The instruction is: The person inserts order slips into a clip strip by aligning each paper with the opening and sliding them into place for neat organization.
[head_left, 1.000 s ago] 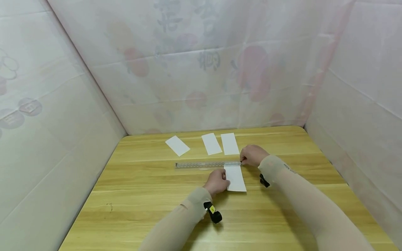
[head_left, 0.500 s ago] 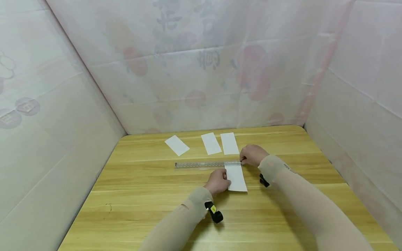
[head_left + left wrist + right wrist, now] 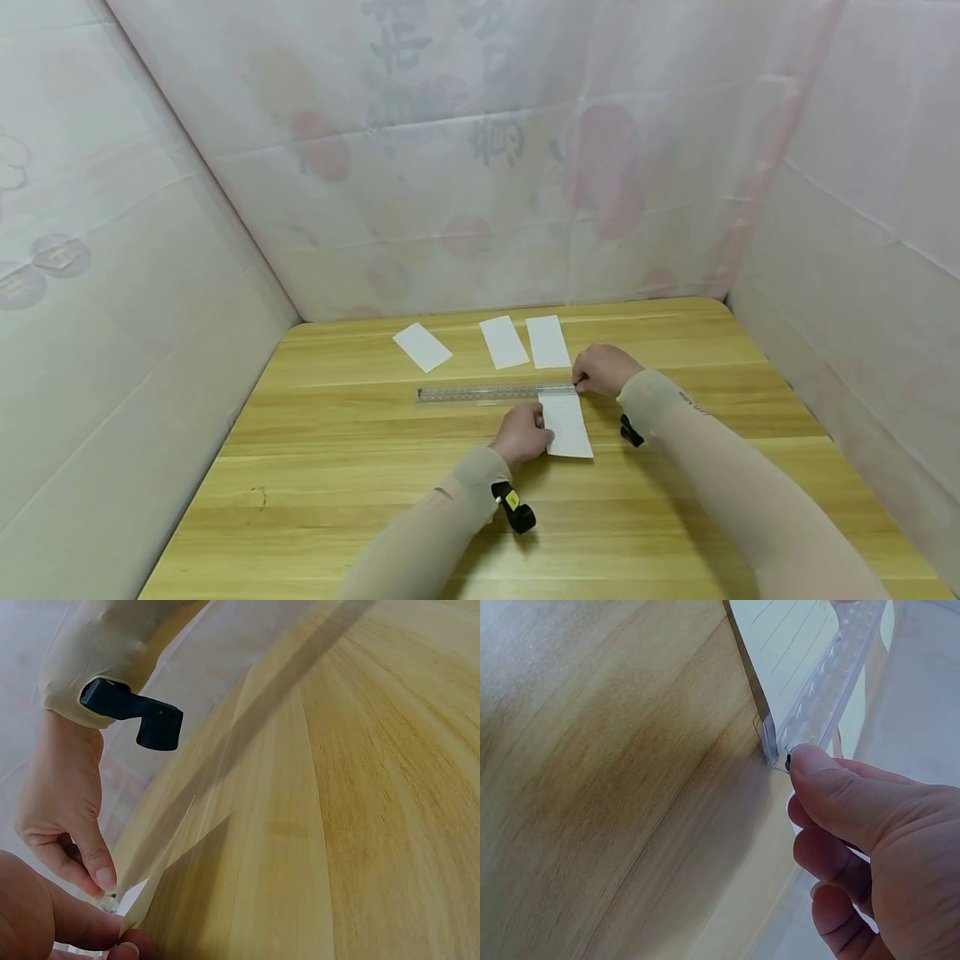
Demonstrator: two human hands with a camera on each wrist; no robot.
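Note:
A long clear plastic bar (image 3: 480,393) with a row of round bumps lies crosswise mid-table. One lined white slip of paper (image 3: 566,425) runs from under its right part towards the person, and the wrist views show the slip raised at a slant. My left hand (image 3: 521,433) pinches the slip's left edge between thumb and fingers. At the bar's right end, my right hand (image 3: 606,370) pinches the tip between thumb and index finger, beside a small dark piece (image 3: 788,761). The right hand's other fingers are curled below.
Behind the bar lie three white paper slips: a slanted one (image 3: 422,347) at left, a middle one (image 3: 504,342) and a right one (image 3: 547,341). Pale printed cloth (image 3: 465,192) walls the wooden table (image 3: 337,500) at the back and sides.
My left hand and the slip it holds have shifted slightly to the right along the bar. The right hand stays at the bar's end.

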